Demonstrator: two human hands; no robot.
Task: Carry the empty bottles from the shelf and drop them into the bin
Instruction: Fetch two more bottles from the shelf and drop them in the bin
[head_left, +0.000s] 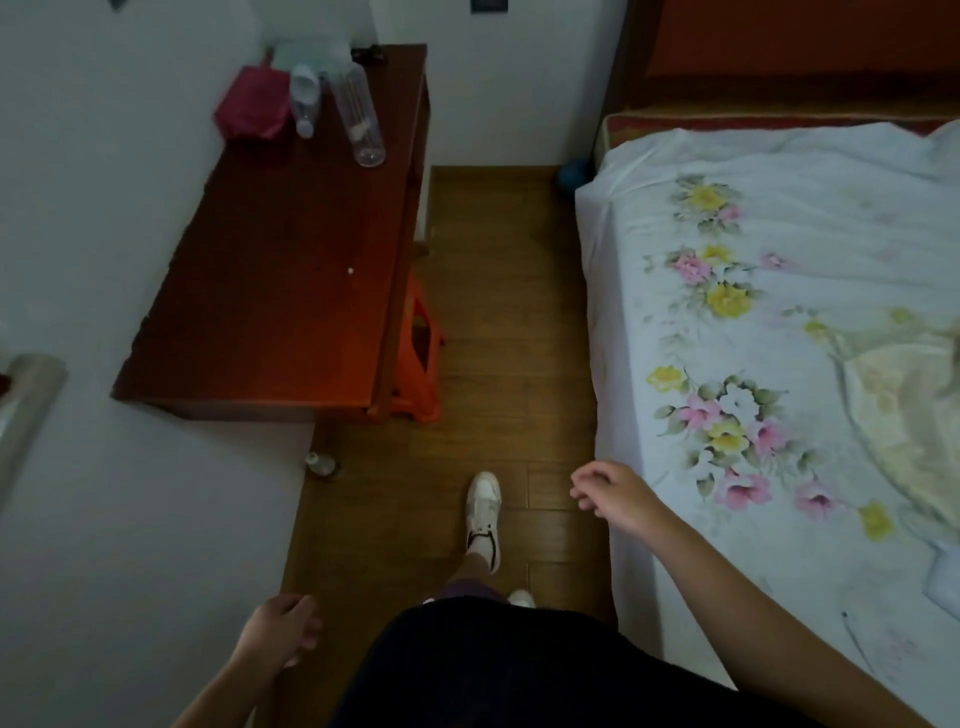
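- Wood-plank floor (519, 322) runs as a narrow aisle from 6 o'clock up to 12 o'clock, between a white wall (130, 519) on the 9 o'clock side and a bed (779, 234) on the 3 o'clock side.
- Nearest, at 7 o'clock, the left hand (283, 626) hangs beside a dark garment (493, 670), with its fingers loosely curled and nothing in them.
- At 5 o'clock the right hand (605, 491) is out over the floor just beside the bed's edge. Its fingers are loosely bent and also hold nothing, and the two hands are well apart.
- Between them, at 6 o'clock, a white shoe (483, 501) is planted on the planks with its toe toward 12 o'clock.
- At 8 o'clock a small clear container (319, 462) sits on the floor by the wall. It is too blurred to tell more.
- Across 3 o'clock the bed is covered in pale cloth printed with pink and yellow flowers, rumpled toward the far right.
- A dark red wooden shelf (270, 291) fills 10 o'clock against the wall, and its near end is bare. An orange stool (422, 358) is tucked under its aisle-side edge.
- At 11 o'clock, on the shelf's far end, are the shorter bottle (304, 101) and the taller bottle (361, 117), both clear and just beside each other. A red pouch (249, 104) lies next to the shorter one. I cannot tell whether the bottles stand or lie.
- At 1 o'clock a dark headboard (779, 52) rises, with a blue round object (569, 176) on the floor at the bed's corner.
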